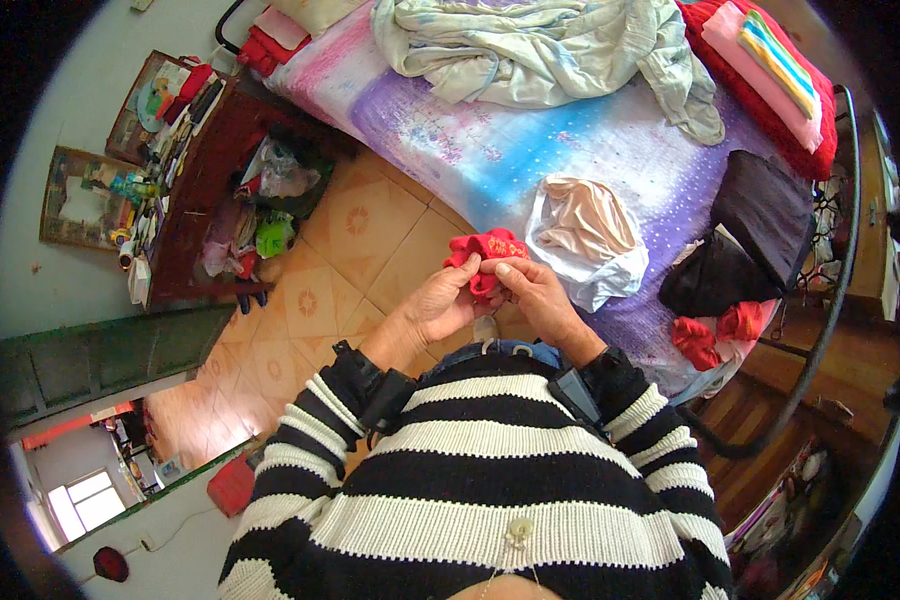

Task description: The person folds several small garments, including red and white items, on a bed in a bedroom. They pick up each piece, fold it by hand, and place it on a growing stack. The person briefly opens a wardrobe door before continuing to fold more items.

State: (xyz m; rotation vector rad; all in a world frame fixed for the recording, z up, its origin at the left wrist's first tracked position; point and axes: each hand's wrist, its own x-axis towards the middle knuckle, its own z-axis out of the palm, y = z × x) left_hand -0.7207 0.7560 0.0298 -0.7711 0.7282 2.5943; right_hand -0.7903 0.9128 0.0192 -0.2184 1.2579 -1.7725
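Note:
Both of my hands grip a small red garment (487, 245), bunched up, with a yellow pattern along its upper part; it could be a sock. My left hand (448, 296) pinches its near left side with the thumb on top. From the right, my right hand (534, 289) holds it the same way, thumb close to the other thumb. The fingers beneath are partly hidden. Just right of my hands, on the bed (487, 172), lies a crumpled white and beige garment (589, 232). Two red bundles, a left one (694, 341) and a right one (740, 321), rest near the bed's corner.
Dark folded clothes (757, 217) lie on the bed's right side, below a pile with a pink folded cloth (765, 75). A rumpled pale quilt (525, 56) covers the far part. A black metal bed rail (844, 285) curves at right. A cluttered dark-red cabinet (195, 225) stands left.

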